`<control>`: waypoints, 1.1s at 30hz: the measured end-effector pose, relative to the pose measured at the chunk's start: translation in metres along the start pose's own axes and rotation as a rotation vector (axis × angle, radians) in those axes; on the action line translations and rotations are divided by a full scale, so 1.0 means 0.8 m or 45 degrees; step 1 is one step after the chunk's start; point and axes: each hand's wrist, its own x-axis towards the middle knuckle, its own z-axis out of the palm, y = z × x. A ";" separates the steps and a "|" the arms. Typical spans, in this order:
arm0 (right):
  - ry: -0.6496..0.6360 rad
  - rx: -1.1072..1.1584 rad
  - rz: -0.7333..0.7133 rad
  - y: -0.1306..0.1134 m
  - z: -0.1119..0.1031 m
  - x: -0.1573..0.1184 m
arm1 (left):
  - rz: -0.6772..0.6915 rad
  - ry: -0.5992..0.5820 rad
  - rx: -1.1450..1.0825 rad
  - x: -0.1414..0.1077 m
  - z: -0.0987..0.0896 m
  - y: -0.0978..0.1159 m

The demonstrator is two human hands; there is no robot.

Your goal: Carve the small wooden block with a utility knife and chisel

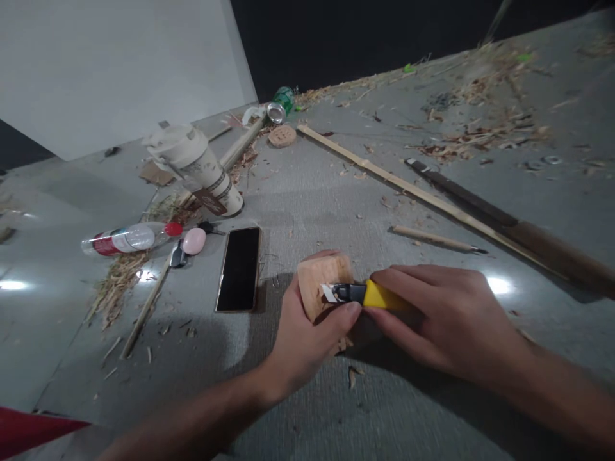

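My left hand is closed around a light-brown block of wood, its thumb reaching toward the blade. In my right hand is a yellow and black utility knife, gripped by its handle and pointing left. The blade lies against the face of the wood block; a pale patch shows beside it. Some wood shavings lie on the floor below the block. My left fingers are partly hidden behind the wood.
A phone, a clear bottle with a red cap and a tilted white cup lie to the left. A green can sits at the back. Long wooden strips, a dark stick and a pencil-like stick lie right.
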 end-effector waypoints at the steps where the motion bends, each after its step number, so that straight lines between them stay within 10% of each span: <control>1: 0.002 -0.006 0.004 -0.001 0.000 0.000 | -0.006 0.010 0.007 0.000 0.000 0.000; 33: -0.037 0.036 0.033 -0.002 0.003 0.001 | -0.124 -0.018 -0.178 0.003 -0.004 -0.006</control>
